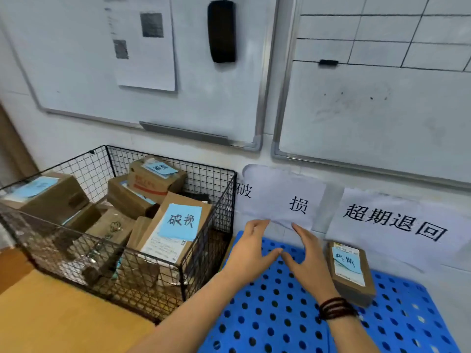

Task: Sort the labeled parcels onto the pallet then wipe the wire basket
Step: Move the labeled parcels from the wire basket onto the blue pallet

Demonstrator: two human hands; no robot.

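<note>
A black wire basket [219,200] on the left holds several brown cardboard parcels with blue labels; the nearest parcel [175,230] leans against the basket's right wall. A blue perforated pallet [275,317] lies to the right. One labeled parcel [350,271] rests on the pallet's far right part. My left hand [251,250] and my right hand [308,261] hover side by side over the pallet's far left part, fingers straight, holding nothing.
Two white paper signs hang on the wall behind the pallet, the left sign [283,197] above my hands, the right sign [397,222] above the lone parcel. Whiteboards [382,110] fill the wall above. A wooden floor [51,322] lies in front of the basket.
</note>
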